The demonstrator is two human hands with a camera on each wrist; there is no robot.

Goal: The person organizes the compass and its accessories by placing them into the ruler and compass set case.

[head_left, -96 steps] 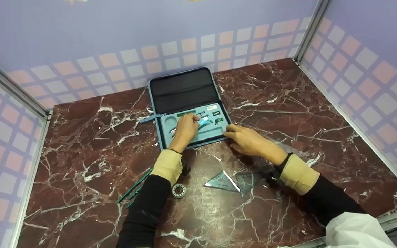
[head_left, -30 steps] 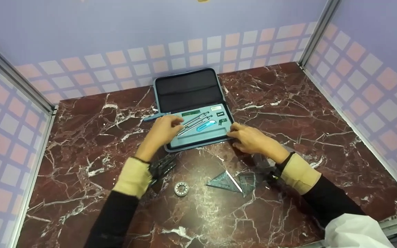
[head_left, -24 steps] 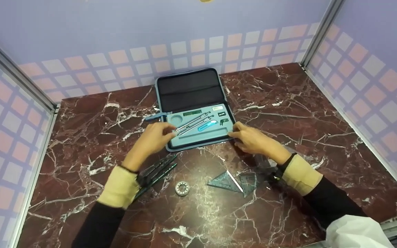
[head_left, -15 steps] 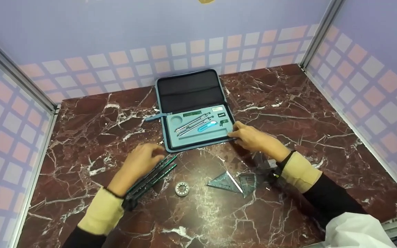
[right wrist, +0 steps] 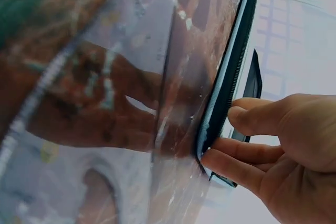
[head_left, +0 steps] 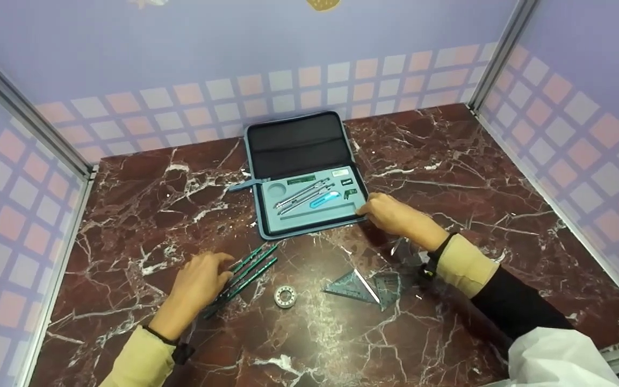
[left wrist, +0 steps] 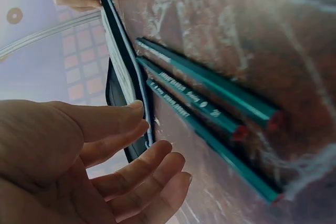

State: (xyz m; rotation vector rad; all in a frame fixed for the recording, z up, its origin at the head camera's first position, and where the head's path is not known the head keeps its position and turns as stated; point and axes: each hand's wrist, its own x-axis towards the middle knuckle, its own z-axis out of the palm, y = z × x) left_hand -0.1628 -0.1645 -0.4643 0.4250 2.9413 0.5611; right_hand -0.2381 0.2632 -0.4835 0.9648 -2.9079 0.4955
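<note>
An open blue zip case (head_left: 269, 232) stands near the back wall. Its light-blue tray holds a compass set (head_left: 301, 196) of silver pieces, a bright blue cutter-like tool (head_left: 324, 200) and small green items. My right hand (head_left: 393, 214) pinches the case's front right corner, thumb on the inner side, as the right wrist view shows. My left hand (head_left: 196, 282) hovers beside three green pencils (head_left: 245, 277), fingers loosely bent and nothing between them. In the left wrist view those pencils (left wrist: 210, 85) lie side by side, their red ends toward me.
A white ring-shaped roll (head_left: 285, 296) lies right of the pencils. Two clear set squares (head_left: 352, 288) lie further right, on the marble-patterned table (head_left: 309, 349). Patterned walls (head_left: 207, 54) enclose the back and sides. The case's strap (head_left: 242, 186) sticks out left.
My left hand has come off the tray and moved down and left to the pencils. The silver pieces it covered now show in the tray. My right hand stays on the case's corner.
</note>
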